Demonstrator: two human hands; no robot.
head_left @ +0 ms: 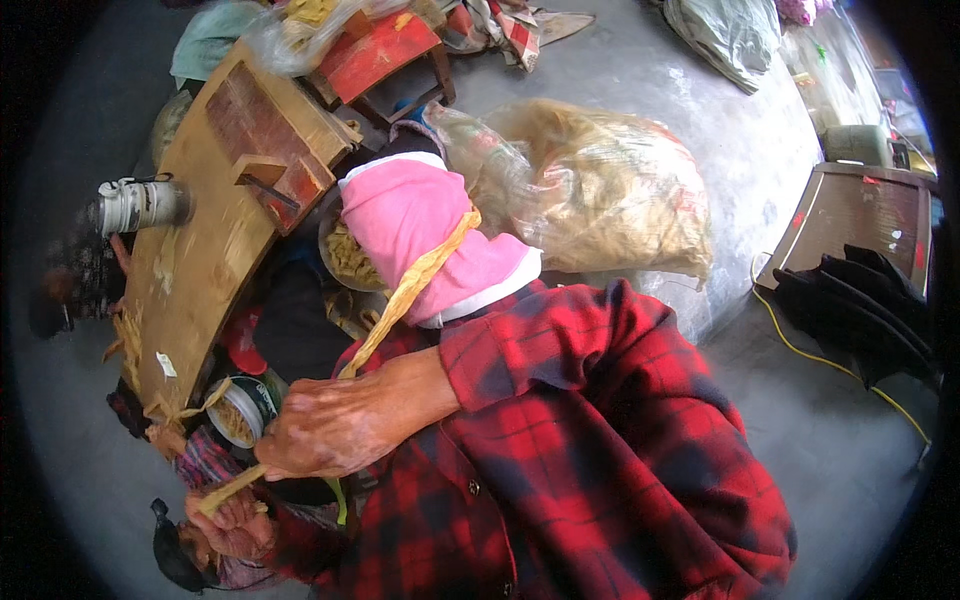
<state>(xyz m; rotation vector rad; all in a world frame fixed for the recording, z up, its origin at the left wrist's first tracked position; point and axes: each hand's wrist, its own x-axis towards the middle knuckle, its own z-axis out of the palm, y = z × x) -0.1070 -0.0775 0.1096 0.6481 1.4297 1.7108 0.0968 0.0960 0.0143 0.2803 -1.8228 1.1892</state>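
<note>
A long, yellowish, twisted strip [418, 275], like dried plant husk, runs across a pink cloth with white edges [408, 205]. What lies under the cloth I cannot tell. My right hand [340, 425] is closed round the strip, its knuckles upward, and hides part of it. Lower left, my left hand [238, 525] has its fingers wrapped round the strip's other stretch. Both sleeves are red and black plaid. Left of my right hand is a round tub [236, 415] with pale contents. Behind the pink cloth, a basin of yellowish strips [350, 258] is partly hidden.
A long wooden board [195, 270] bears an upturned red-brown stool [270, 140] and a white metal mug [143, 205]. A big bulging plastic bag [600, 190] lies behind. At right are a brown box [855, 225], black cloth and a yellow cord [815, 350]. Other people's hands show at left.
</note>
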